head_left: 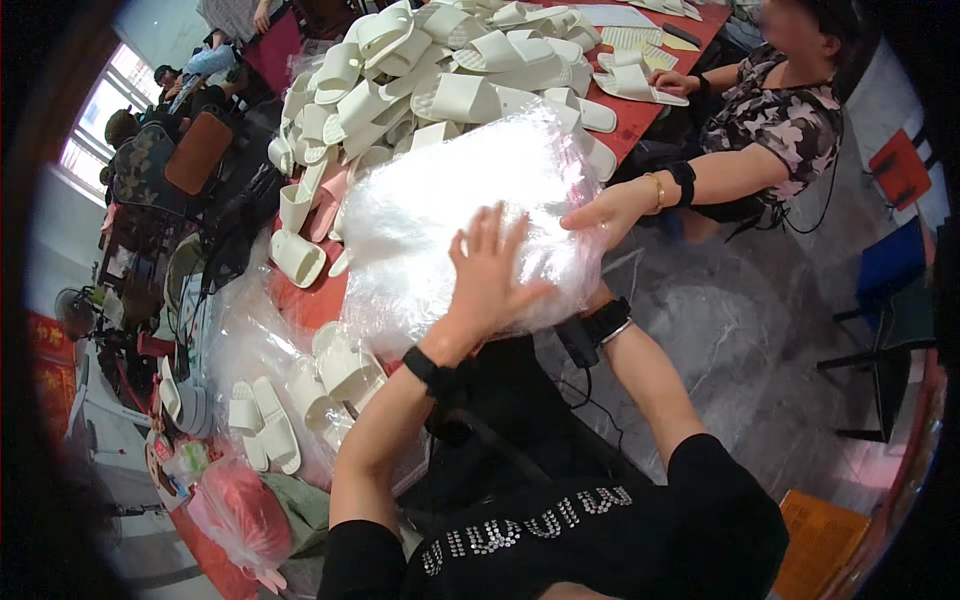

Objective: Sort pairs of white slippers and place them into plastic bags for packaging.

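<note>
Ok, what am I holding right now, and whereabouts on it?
A big bundle of clear plastic bags. Your left hand lies flat on its near face; your right hand is hidden under its lower right edge. A co-worker's hand grips its right side.

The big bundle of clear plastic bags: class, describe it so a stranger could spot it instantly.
Find the red table heaped with white slippers. At its near edge lies the bundle of clear plastic bags, under the left hand, with a co-worker's hand touching its far side. Unlike the solid slippers, it is shiny, crinkled and see-through.
</note>
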The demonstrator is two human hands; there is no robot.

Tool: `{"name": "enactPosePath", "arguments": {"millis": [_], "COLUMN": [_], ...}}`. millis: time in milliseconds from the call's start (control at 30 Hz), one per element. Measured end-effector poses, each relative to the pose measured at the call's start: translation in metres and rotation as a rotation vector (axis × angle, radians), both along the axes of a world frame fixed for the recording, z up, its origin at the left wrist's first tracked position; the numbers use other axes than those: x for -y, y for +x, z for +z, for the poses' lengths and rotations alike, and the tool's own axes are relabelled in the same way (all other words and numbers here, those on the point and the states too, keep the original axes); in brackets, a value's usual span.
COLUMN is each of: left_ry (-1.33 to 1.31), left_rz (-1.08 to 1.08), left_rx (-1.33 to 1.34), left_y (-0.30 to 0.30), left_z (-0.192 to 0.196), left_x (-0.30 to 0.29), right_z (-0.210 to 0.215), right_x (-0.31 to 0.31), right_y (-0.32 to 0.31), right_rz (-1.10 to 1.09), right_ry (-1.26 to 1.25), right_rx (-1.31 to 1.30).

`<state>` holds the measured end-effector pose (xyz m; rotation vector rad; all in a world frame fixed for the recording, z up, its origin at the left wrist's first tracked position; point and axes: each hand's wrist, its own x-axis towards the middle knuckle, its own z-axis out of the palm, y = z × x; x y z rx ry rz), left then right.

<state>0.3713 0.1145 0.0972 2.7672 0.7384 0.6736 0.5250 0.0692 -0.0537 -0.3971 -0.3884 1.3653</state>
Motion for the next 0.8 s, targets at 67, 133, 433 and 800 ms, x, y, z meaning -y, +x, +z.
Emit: {"name": "enactPosePath", "arguments": {"millis": [67, 133, 433, 800], "left_ry": [0.100, 0.044, 0.209, 0.308], "left_rz": [-0.152, -0.224, -0.047, -0.471], "left_rx": [-0.020, -0.122, 0.075, 0.092], "left_y": [-0.008, -0.018, -0.029, -0.078], "left_z": [0.011, 0.009, -0.043, -0.007], "left_x": [0.016, 0.026, -0.016, 0.016], "right_z": [0.008, 0.019, 0.059, 0.083], "right_x": [0.015, 0.018, 0.007, 0.061], "right_y": [0.002, 0.000, -0.036, -0.049], "right_rz": [-0.054, -0.108, -0.049, -0.456], "right_ry": [0.011, 0.018, 0.092, 0.105], "right_rx": [0.151, 0.303, 0.691, 0.926]}}
